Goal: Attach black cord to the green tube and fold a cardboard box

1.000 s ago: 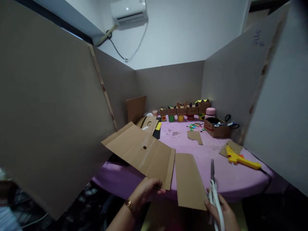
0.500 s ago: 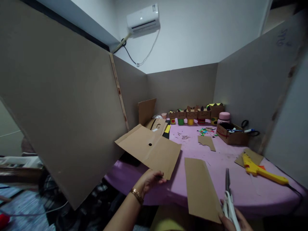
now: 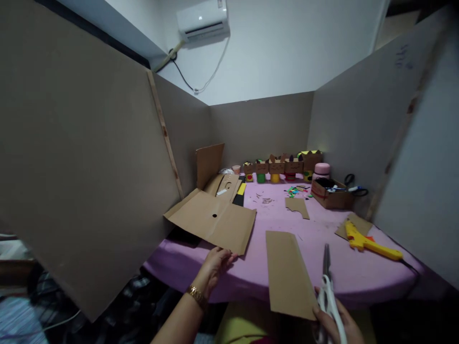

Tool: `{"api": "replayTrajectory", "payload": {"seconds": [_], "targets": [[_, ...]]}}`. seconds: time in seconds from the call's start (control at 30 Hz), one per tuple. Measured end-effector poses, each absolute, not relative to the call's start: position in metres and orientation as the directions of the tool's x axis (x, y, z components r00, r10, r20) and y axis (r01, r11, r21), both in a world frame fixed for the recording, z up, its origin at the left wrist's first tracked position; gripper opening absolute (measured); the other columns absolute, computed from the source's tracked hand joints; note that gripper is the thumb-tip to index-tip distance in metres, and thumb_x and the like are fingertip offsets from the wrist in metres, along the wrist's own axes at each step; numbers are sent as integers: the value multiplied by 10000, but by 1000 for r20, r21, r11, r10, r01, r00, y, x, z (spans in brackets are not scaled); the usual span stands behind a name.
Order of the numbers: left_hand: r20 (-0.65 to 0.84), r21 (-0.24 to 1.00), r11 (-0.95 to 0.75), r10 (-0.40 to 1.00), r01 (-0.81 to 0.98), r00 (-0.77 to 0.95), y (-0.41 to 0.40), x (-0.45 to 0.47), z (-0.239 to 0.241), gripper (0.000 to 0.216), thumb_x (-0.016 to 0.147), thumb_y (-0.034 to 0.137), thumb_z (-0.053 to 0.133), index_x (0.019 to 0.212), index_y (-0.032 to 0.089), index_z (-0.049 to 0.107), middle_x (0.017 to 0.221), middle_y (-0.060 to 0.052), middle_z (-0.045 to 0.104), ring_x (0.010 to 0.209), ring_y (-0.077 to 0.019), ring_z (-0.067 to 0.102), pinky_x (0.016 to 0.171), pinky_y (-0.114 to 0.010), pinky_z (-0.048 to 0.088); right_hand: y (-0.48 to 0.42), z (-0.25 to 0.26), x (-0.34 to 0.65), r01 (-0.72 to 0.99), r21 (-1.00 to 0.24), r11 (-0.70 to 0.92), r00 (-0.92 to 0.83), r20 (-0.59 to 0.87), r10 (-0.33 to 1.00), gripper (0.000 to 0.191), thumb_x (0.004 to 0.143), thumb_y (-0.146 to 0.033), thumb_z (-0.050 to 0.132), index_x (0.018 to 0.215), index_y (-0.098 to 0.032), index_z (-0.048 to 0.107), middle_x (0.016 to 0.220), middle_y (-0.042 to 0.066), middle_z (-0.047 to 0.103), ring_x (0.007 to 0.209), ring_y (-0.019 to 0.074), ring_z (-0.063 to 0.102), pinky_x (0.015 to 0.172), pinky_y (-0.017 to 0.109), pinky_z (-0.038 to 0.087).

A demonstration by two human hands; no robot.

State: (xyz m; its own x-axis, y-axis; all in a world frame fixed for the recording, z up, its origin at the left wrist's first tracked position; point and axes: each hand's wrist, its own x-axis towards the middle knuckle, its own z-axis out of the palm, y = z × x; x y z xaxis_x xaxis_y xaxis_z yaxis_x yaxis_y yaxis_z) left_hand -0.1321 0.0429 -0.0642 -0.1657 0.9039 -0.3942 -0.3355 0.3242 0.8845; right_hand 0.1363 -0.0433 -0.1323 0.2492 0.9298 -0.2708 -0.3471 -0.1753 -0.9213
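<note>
My left hand (image 3: pixel 215 267), a gold bracelet on its wrist, reaches to the near edge of a large folded cardboard sheet (image 3: pixel 211 220) with a small hole, its fingers stretched toward the sheet's corner. My right hand (image 3: pixel 337 322) at the bottom right is closed round the white handles of a pair of scissors (image 3: pixel 328 286), blades together and pointing away over the table. A long cardboard strip (image 3: pixel 289 272) lies between the hands, overhanging the near edge of the purple table (image 3: pixel 322 229), and my right thumb touches its near corner.
A yellow glue gun (image 3: pixel 373 242) lies on a cardboard scrap at the right. A small cardboard box (image 3: pixel 332 196) of tools, a pink jar (image 3: pixel 322 169) and a row of little cardboard figures (image 3: pixel 278 168) stand at the back. Tall cardboard walls (image 3: pixel 89 157) enclose the table.
The large cardboard sheet has slid away onto the table and my left hand's fingers have loosened from its corner. The view has swung slightly; the right hand keeps the scissors.
</note>
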Motion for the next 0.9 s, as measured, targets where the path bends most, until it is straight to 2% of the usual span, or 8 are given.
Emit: {"api": "replayTrajectory", "payload": {"seconds": [0.07,0.17,0.4,0.53,0.6,0.67,0.77,0.9], "targets": [[-358,893,271,912,-359,-202,36,-127,-62,43,761,141,591,734,129,561,682,-2,642,622,-117,630,581,-239,489,-46,-131,131,-356,-927,-117,253,-217,943,675,487,-426,792,1030,-146,507,517,-46,616,391,133,529,362,223,412],[-308,899,188,914,-395,-263,31,-119,-59,125,713,80,608,678,161,520,629,8,641,602,-105,645,603,-205,478,-48,-126,125,-405,-914,-30,278,-154,948,613,564,-382,768,1069,-159,500,540,-61,582,404,114,510,370,210,399],[-246,911,91,902,-402,-355,16,-96,-64,249,731,75,596,905,219,490,676,57,612,602,-61,629,646,-169,478,-51,-114,125,-458,-887,63,354,-117,928,556,555,-330,778,1039,-166,559,631,-28,608,435,97,500,378,195,389],[-363,875,304,927,-376,-93,-6,-64,-69,235,684,205,675,886,126,585,730,-82,690,578,-168,654,534,-248,492,-59,-106,122,-409,-906,106,375,-61,925,513,560,-315,776,1025,-193,598,650,-17,639,459,111,532,421,204,430],[-402,799,453,891,-396,210,-18,-47,-69,319,693,308,667,950,132,602,837,-125,708,673,-218,672,598,-299,510,-64,-106,120,-385,-915,121,355,-26,935,504,537,-312,787,999,-198,621,765,27,686,586,160,609,527,233,492],[-358,753,499,857,-429,369,-28,-36,-66,371,704,314,654,1016,122,594,894,-151,708,771,-260,670,672,-348,510,-68,-106,118,-387,-909,154,341,15,940,490,526,-329,790,973,-200,636,910,71,695,771,221,642,661,272,516],[-327,764,460,880,-453,343,-36,-31,-60,441,690,264,670,1089,109,561,920,-168,707,824,-288,660,720,-389,500,-71,-103,118,-391,-900,192,344,51,938,499,554,-359,772,1001,-200,617,956,90,687,863,247,631,741,302,505],[-271,796,413,897,-442,350,-43,-32,-56,525,653,259,710,1135,138,541,967,-157,698,861,-283,651,783,-397,480,-70,-86,122,-457,-884,101,227,-6,974,573,597,-346,748,1106,-201,528,935,81,677,815,233,633,745,328,497]]}}
